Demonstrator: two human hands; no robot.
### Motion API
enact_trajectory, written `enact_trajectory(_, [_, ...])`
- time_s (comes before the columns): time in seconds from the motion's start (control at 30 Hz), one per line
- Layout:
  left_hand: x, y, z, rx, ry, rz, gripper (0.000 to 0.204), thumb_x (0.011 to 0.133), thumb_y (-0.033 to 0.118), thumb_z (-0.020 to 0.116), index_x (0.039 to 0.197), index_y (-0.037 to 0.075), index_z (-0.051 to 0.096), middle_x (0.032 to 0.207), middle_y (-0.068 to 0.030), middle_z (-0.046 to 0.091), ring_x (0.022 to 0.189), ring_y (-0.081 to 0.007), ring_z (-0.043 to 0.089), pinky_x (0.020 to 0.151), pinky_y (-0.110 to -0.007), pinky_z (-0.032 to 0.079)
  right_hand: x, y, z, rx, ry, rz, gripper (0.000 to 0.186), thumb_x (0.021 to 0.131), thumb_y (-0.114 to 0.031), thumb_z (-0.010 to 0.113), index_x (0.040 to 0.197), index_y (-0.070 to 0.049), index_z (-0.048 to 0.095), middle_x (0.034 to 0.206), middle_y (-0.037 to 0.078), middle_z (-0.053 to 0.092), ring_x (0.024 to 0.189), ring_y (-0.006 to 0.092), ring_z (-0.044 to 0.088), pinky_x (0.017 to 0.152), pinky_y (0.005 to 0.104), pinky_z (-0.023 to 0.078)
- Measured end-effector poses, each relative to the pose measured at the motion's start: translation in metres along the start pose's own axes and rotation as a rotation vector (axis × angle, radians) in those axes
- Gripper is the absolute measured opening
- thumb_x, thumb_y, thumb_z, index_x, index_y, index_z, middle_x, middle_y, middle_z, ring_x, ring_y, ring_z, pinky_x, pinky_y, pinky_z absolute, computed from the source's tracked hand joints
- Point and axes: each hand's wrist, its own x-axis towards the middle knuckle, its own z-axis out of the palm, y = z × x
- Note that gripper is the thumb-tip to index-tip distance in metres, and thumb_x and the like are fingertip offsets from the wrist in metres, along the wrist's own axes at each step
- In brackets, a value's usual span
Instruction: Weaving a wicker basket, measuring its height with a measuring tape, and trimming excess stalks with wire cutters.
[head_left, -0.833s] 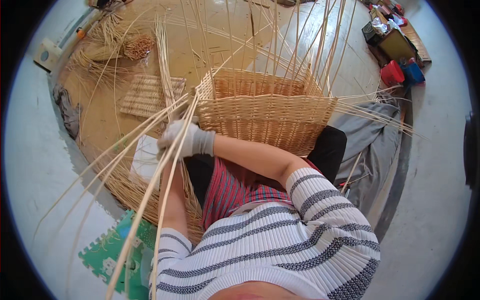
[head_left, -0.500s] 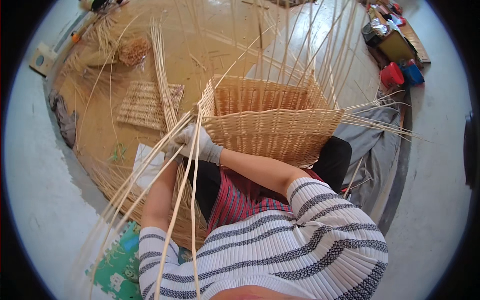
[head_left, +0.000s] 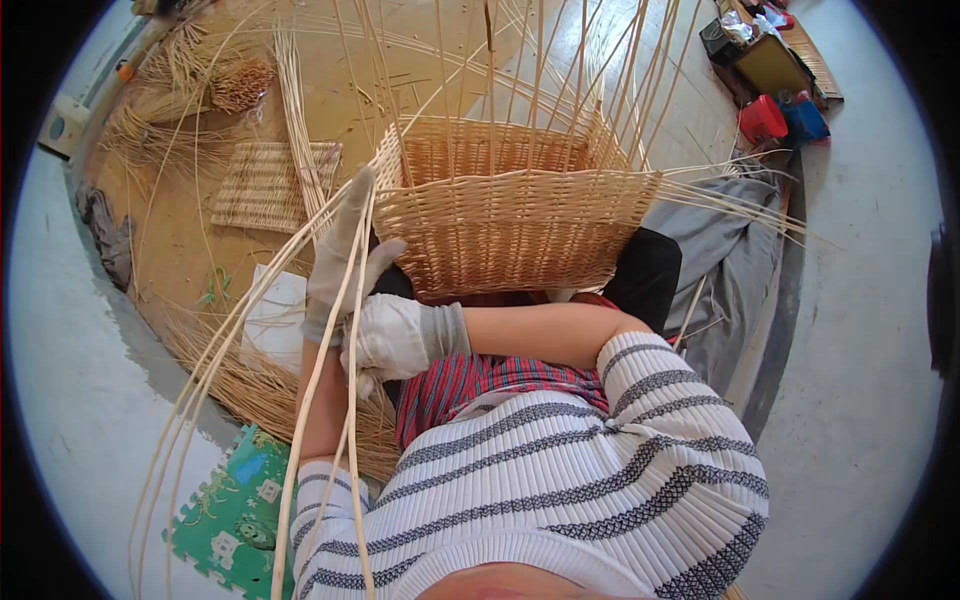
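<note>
Nearest you, a green mat is lying on the left, and beyond it loose thin reeds are spreading beside your left forearm. A red striped cloth is covering your lap. Your gloved right hand is crossing to the left, just beside your left wrist; its fingers are curling in, but you cannot tell what, if anything, they are gripping. Your gloved left hand is stretching toward the far side, fingers straight and together, thumb standing well out to the right; it is lying open behind the long pale canes, with its fingertips at the basket's near left corner, and it is not visibly closing on anything. These canes are running from that corner back toward you.

The woven basket is sitting just beyond your lap, its mouth facing up, with tall stakes rising from it. More canes are jutting from its near right corner over a grey cloth. Farther left, a flat woven panel is lying beside a straight cane bundle. At the far right, a red container is standing beside a blue container.
</note>
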Motion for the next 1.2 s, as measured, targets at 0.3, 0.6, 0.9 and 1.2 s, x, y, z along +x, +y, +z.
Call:
enact_trajectory(0.3, [0.012,-0.066,-0.024,-0.538,0.323,0.081,0.022,0.104,0.018,0.054,0.119,0.003,0.060,0.070,-0.0020,0.058,0.065,-0.0114,0.057,0.079,-0.029,0.054,-0.109,0.096,-0.112,1.004,1.182,0.452,0.053,0.100,-0.053,0.053,0.071,-0.009,0.050,0.060,0.001,0.040,0.052,0.0164,0.043,0.074,0.0403,0.051])
enact_trajectory(0.6, [-0.004,-0.089,0.041,-0.554,0.666,-0.238,0.039,0.098,0.020,0.067,0.129,0.000,0.056,0.115,-0.0092,0.065,0.106,-0.0189,0.062,0.096,-0.031,0.051,-0.151,0.118,-0.112,0.414,1.046,0.820,0.007,0.101,-0.007,0.058,0.108,-0.006,0.061,0.086,0.002,0.064,0.078,0.0119,0.064,0.082,0.0291,0.056])
enact_trajectory(0.9, [0.023,-0.134,0.050,-0.029,0.270,-0.215,0.078,0.078,0.034,0.088,0.138,-0.002,0.051,0.127,-0.0187,0.061,0.115,-0.0276,0.059,0.100,-0.039,0.049,-0.136,0.136,-0.103,0.113,1.153,0.901,0.009,0.096,0.001,0.062,0.100,-0.007,0.064,0.081,-0.002,0.064,0.072,0.0063,0.059,0.067,0.0235,0.053])
enact_trajectory(1.2, [0.030,-0.148,0.049,-0.240,0.307,-0.485,0.079,0.076,0.030,0.090,0.137,-0.002,0.051,0.128,-0.0193,0.061,0.113,-0.0283,0.061,0.094,-0.037,0.053,-0.001,0.116,-0.186,-0.278,0.546,0.478,0.015,0.091,-0.007,0.066,0.104,-0.008,0.071,0.100,0.011,0.073,0.086,0.0227,0.071,0.077,0.0311,0.057])
